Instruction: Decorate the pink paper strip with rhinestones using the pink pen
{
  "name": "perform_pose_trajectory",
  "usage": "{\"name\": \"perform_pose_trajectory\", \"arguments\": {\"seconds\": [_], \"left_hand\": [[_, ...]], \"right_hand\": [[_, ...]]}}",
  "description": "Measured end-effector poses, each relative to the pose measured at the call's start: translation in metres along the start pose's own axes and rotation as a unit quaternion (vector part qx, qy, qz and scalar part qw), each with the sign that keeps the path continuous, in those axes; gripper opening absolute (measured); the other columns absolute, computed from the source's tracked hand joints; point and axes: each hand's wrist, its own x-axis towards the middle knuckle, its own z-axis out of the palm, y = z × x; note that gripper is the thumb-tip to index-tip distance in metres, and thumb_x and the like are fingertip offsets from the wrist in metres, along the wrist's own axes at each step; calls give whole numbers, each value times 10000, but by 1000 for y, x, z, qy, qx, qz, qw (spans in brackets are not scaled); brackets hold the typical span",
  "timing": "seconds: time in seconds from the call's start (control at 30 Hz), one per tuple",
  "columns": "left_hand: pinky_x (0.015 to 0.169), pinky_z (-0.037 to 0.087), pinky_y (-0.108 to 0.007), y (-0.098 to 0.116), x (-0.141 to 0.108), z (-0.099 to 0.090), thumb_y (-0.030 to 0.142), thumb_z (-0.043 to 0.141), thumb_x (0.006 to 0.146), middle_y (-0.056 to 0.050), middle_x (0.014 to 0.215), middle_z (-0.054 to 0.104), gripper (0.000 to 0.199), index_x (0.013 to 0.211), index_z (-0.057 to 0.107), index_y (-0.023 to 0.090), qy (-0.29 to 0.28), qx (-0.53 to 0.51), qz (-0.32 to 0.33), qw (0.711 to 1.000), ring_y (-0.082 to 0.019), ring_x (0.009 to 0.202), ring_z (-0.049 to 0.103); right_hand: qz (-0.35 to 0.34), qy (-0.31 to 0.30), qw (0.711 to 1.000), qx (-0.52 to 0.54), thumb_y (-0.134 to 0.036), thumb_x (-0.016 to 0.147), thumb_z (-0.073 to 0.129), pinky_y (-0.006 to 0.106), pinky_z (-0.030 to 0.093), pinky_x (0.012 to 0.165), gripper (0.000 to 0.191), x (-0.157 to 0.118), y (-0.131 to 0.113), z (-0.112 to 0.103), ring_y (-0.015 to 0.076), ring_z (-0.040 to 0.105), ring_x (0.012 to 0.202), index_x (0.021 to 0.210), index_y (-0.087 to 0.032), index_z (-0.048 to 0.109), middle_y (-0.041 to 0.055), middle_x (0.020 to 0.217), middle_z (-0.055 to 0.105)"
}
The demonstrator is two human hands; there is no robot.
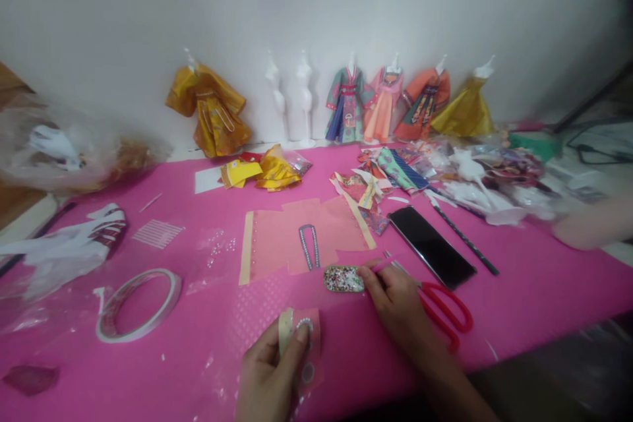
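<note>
My left hand (pixel 270 369) grips a small pink fabric piece (pixel 310 326) with a cream edge and a ring of pearly beads, the thumb pressed on it. My right hand (pixel 388 293) is closed, its fingers pinching a thin pink stick (pixel 386 264) beside an oval tray of mixed sequins (pixel 343 279). Beyond the hands lies a flat pink garment piece (pixel 277 237) with cream side strips, and on it a dark, bead-lined narrow loop (pixel 309 247). Red-handled scissors (pixel 448 316) lie partly behind my right hand.
A black phone (pixel 431 245) lies at right, a tape roll (pixel 138 305) at left. Fabric scraps (pixel 277 170) and bagged pieces (pixel 484 184) lie farther back. Dressed miniature mannequins (pixel 350 102) and bare ones (pixel 305 99) stand by the wall. Another person's arm (pixel 593 221) reaches in at right.
</note>
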Motion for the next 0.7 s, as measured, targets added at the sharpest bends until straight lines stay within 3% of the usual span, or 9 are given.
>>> {"name": "perform_pose_trajectory", "arguments": {"seconds": [0.37,0.7], "left_hand": [[530,412,-234,3,-1,1,570,786,599,-7,627,630,435,676,706,149,2,-7,17,1000,-161,594,514],[484,380,-211,5,-2,2,581,794,583,8,564,590,447,641,700,148,4,-2,13,1000,-130,528,475]], "right_hand": [[-7,-6,1000,-18,-389,952,470,333,383,625,348,0,0,0,217,562,649,694,-193,595,44,676,611],[-7,5,1000,-14,-384,944,497,322,366,605,342,0,0,1,209,554,629,669,-199,582,32,657,607]]}}
